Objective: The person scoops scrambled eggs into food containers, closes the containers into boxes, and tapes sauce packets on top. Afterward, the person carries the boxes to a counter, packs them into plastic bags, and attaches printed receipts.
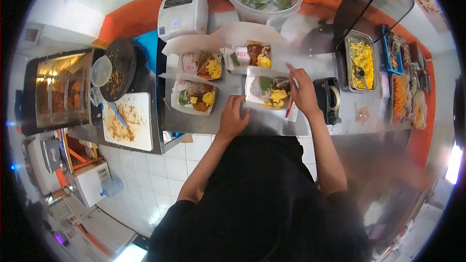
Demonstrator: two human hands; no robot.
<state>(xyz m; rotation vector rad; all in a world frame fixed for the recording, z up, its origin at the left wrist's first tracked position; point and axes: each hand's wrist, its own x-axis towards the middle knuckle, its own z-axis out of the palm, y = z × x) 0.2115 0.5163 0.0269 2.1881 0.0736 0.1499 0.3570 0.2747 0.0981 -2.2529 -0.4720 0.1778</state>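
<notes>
An open paper food box (250, 101) stands on the steel counter in front of me, with yellow scrambled egg, brown fried food and a green packet in it. My right hand (304, 93) grips the box's right side, its index finger stretched along the raised lid. My left hand (233, 117) is by the lower left corner, fingers apart, thumb toward the box; contact there is unclear. Three more open food boxes stand to the left and behind: one upper left (223, 73), one lower left (212, 111), one behind (238, 71). They hold wrapped rice, egg and fried food.
A black tape dispenser (326, 102) stands right of my right hand. Farther right is a metal tray (350, 85) of egg with a spoon. A tub (264, 16) of green packets and a white printer (182, 17) stand behind. Left are a stained cutting board (141, 116) and heated display case (30, 97).
</notes>
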